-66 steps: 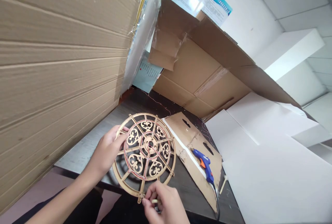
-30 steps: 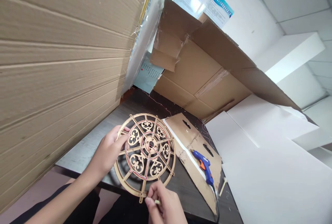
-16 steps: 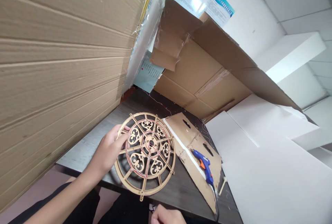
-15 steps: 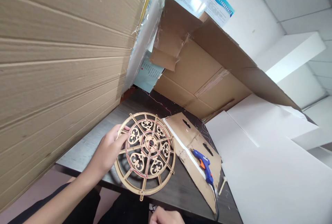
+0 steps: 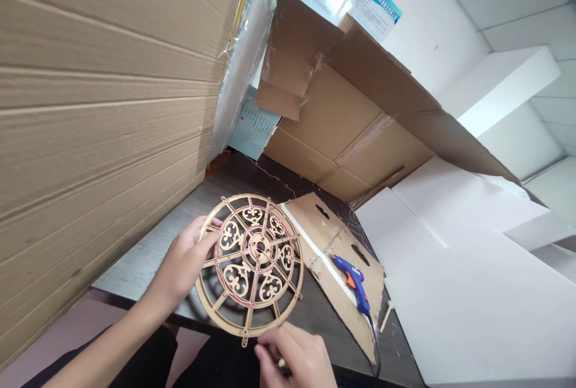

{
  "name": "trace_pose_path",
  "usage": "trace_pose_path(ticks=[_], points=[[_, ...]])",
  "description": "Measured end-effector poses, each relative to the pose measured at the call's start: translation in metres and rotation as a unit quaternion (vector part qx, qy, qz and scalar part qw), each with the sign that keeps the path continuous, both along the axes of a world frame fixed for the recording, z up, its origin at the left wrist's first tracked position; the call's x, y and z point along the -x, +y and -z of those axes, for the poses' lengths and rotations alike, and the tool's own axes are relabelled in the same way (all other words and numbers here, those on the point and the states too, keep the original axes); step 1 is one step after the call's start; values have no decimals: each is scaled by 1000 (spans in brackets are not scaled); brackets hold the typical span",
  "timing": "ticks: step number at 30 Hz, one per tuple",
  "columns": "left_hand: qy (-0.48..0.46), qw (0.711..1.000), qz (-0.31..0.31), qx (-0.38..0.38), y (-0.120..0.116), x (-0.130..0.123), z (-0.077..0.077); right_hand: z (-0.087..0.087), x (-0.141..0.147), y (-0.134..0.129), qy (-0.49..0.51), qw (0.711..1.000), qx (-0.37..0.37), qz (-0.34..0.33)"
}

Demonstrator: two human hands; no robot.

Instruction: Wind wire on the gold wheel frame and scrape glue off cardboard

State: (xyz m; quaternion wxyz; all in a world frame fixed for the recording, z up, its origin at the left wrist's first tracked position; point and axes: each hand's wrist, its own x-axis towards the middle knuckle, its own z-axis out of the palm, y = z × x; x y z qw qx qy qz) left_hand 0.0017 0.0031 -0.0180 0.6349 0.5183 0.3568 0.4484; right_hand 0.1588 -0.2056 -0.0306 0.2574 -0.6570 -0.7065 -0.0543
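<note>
Back up from the bottom edge of the view: right hand [image 5: 292, 355], nearer the wooden disc than a moment ago. Far left, a large corrugated cardboard sheet [image 5: 90, 106], upright beside the dark counter [image 5: 144, 271] and apparently serving as a makeshift wall. Next along, left hand [image 5: 182, 262], its grip clamped on the disc's side, with fingers reaching behind the openwork, likely for a steady hold with the face turned up to view. Between both hands and above the counter, the laser-cut wooden disc [image 5: 238, 277], its spokes and scrollwork traced in thin red lines, lower tab pointing toward the right hand. Right grip pinched together on a small pale piece [image 5: 281, 363], just below that tab, perhaps held there for close work at the rim; exact material too small to tell. Further right, a notched cardboard piece [image 5: 315, 220] on the counter, probably a protective mat, with a blue glue gun [image 5: 355, 283] lying on it within easy reach. Beyond that, a small wooden stick [image 5: 386, 316], and at the far right, white foam board [image 5: 450, 292].
</note>
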Motion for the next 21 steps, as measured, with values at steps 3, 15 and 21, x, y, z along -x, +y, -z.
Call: trace_pose_path(ticks=[3, 15, 21], points=[[3, 1000, -1, -1, 0, 0, 0, -15, 4, 14, -27, 1000, -8, 1], [-5, 1000, 4, 0, 1, 0, 1, -63, 8, 39, -244, 949, 152, -130], [-4, 999, -28, -14, 3, 0, 0, -61, 16, 48, -362, 913, 130, -135]])
